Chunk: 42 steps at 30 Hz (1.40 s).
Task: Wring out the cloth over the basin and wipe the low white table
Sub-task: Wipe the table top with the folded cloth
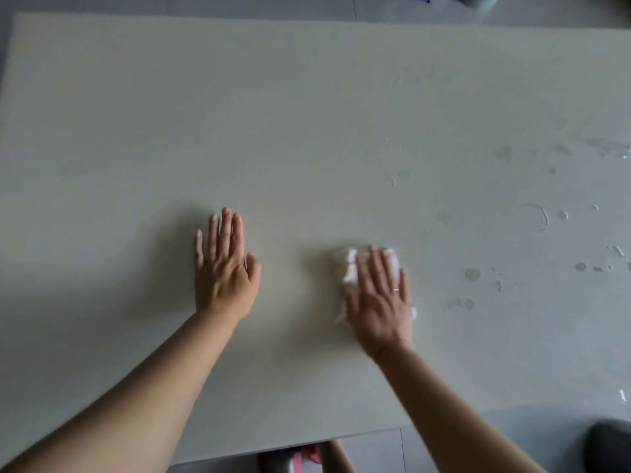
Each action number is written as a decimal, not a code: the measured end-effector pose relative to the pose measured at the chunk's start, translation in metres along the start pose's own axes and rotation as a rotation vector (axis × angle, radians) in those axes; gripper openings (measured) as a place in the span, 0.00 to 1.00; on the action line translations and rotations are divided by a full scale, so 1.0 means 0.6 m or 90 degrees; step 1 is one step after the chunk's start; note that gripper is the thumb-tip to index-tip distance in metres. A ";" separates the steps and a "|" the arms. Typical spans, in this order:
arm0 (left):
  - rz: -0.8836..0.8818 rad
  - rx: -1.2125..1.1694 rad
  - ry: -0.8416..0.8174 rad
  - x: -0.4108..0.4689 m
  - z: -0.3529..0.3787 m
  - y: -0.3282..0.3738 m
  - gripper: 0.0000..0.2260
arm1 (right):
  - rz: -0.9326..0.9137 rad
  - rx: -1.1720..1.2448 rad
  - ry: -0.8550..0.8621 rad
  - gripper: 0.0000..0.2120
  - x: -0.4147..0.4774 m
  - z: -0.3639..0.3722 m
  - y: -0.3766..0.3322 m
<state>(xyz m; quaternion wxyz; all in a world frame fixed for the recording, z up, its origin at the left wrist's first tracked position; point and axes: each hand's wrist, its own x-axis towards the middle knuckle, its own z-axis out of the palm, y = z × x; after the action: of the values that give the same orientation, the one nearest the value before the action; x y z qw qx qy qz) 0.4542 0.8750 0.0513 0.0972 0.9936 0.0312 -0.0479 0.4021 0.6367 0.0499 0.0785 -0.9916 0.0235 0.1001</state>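
Pressing the cloth (351, 266) flat onto the table (307, 114), right hand (379, 298) outspread

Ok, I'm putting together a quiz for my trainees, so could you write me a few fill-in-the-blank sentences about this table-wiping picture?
1. The right hand presses flat on the ____.
2. The left hand lies flat on the table, holding ____.
3. The water drops lie to the ____ of the right hand.
Missing words: cloth; nothing; right.
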 end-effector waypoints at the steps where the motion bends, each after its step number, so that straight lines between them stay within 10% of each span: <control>1: -0.001 -0.009 0.009 -0.030 0.000 0.002 0.31 | 0.071 -0.003 -0.004 0.30 0.003 -0.005 0.025; 6: 0.094 -0.029 -0.010 -0.185 0.030 0.021 0.28 | 0.245 0.042 0.009 0.29 -0.011 0.005 -0.012; 15: 0.080 -0.005 -0.036 -0.203 0.041 0.025 0.29 | -0.148 0.025 -0.009 0.27 -0.125 0.033 -0.070; 23: 0.072 -0.009 -0.038 -0.203 0.038 0.028 0.29 | 0.271 0.054 0.004 0.30 -0.134 0.023 -0.028; 28: 0.080 -0.001 -0.046 -0.200 0.037 0.027 0.30 | 0.023 0.071 -0.013 0.28 -0.208 0.052 -0.172; 33: 0.083 -0.007 -0.022 -0.201 0.039 0.025 0.29 | -0.137 0.014 -0.004 0.25 -0.206 0.047 -0.042; 42: 0.079 0.019 0.001 -0.205 0.043 0.029 0.28 | 0.169 0.032 0.027 0.29 -0.214 0.036 -0.010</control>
<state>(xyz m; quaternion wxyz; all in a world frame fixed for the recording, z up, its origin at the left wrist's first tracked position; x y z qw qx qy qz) 0.3309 0.8465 0.0421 0.0852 0.9950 -0.0313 -0.0415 0.2723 0.6498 0.0560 0.0889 -0.9793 0.1588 0.0884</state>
